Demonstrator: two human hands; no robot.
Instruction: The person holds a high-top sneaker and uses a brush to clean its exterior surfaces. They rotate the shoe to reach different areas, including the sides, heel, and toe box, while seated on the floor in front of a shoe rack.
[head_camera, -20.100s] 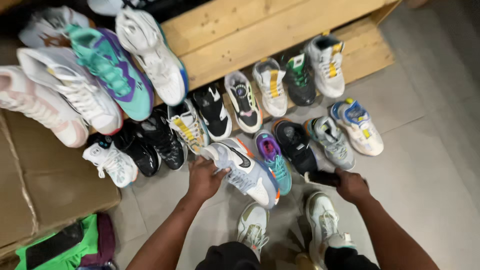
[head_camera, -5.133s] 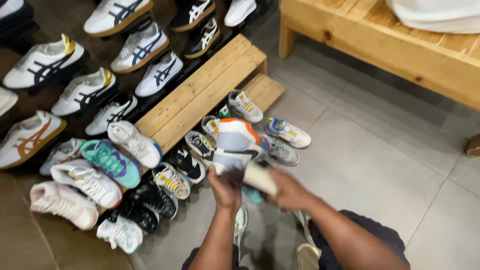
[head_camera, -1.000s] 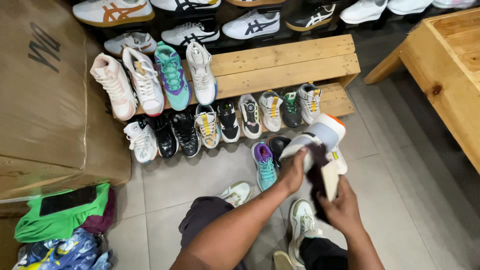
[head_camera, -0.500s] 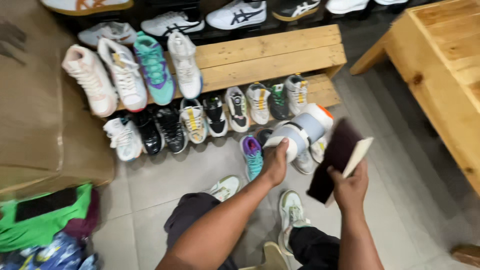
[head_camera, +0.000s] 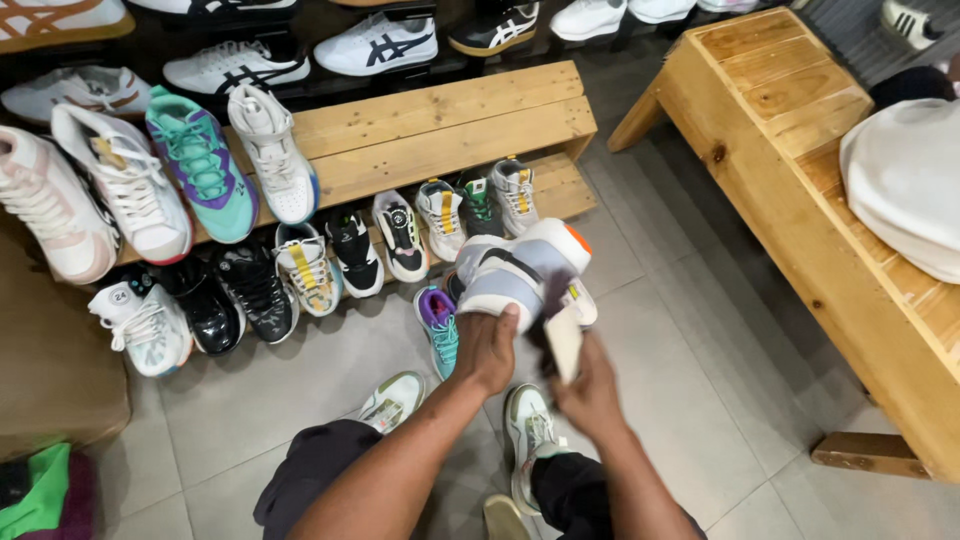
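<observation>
While the person crouches on the tiled floor, the left hand is closed on the heel end of a grey-and-white sneaker with an orange edge, held up above the bottom row of shoes in front of the wooden rack. Just to its right, the right hand is curled around a dark brush with a pale wooden back, its bristle side seemingly against the sneaker; blur hides the exact contact. Risk, as a judgement: the sneaker is gripped at one end only, so a firm stroke could twist it loose and drop it onto the purple-and-teal shoe or the neighbouring pairs below, knocking the row askew. A wooden counter with a pale bundle stands well apart at right.
</observation>
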